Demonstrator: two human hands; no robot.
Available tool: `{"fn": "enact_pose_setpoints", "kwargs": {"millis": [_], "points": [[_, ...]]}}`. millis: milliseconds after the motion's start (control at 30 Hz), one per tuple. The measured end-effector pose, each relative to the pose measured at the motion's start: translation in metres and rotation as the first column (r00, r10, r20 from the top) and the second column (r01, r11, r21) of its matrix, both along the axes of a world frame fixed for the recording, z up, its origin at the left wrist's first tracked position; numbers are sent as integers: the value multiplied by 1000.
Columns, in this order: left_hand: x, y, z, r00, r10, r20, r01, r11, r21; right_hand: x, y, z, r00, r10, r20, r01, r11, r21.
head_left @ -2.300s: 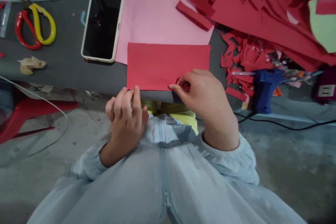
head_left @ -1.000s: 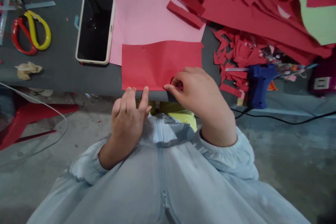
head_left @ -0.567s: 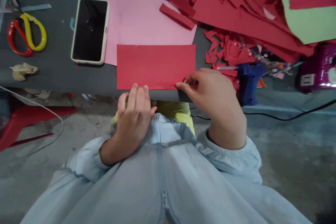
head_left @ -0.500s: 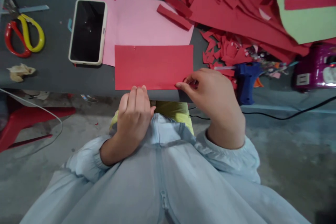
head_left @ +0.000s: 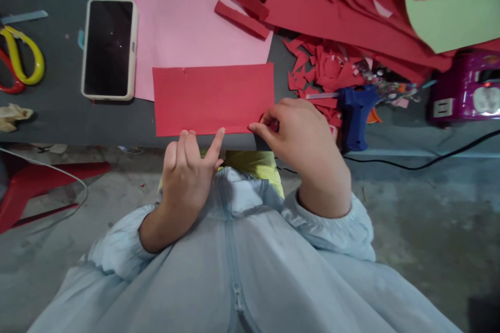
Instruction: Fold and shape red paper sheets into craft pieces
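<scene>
A flat red sheet of paper point(head_left: 213, 99) lies at the table's near edge, partly over a pink sheet point(head_left: 187, 26). My left hand point(head_left: 187, 171) rests at the paper's lower edge. Its index finger is stretched away from the others and touches that edge. At the near right corner, my right hand point(head_left: 299, 140) pinches the paper between thumb and curled fingers. A smartphone point(head_left: 108, 49) with a dark screen lies left of the red sheet. Several narrow red strips point(head_left: 242, 20) rest on the pink sheet.
A blue glue gun point(head_left: 357, 114) lies right of my right hand, near red scraps point(head_left: 324, 65) and a purple device point(head_left: 464, 88). Scissors point(head_left: 29, 57) with red and yellow handles are at far left. Red paper is heaped behind. A red chair point(head_left: 35, 187) stands below the table.
My left index finger has spread away from the other fingers along the paper's lower edge. The right hand keeps its pinch. The whole view has shifted slightly, with things appearing farther left.
</scene>
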State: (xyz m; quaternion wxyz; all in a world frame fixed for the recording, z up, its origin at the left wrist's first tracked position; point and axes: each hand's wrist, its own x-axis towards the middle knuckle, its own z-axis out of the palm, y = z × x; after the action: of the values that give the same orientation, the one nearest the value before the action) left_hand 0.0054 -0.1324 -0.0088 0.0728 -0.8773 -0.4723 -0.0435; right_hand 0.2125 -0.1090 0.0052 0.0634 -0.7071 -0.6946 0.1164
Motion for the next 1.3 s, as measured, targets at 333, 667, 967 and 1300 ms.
{"fn": "enact_pose_setpoints", "kwargs": {"millis": [333, 667, 967, 1300], "points": [[10, 2, 9, 993, -5, -120, 5, 1000, -7, 0, -2, -4, 999, 7, -33, -5, 999, 43], [29, 4, 6, 980, -195, -34, 191, 977, -97, -4, -2, -1, 1000, 18, 13, -18, 1000, 8], [28, 6, 10, 988, -151, -24, 146, 976, -163, 4, -17, 3, 998, -59, 7, 59, 995, 75], [35, 4, 11, 987, -154, -46, 148, 982, -117, 14, -20, 0, 994, -110, -21, 111, 991, 79]]}}
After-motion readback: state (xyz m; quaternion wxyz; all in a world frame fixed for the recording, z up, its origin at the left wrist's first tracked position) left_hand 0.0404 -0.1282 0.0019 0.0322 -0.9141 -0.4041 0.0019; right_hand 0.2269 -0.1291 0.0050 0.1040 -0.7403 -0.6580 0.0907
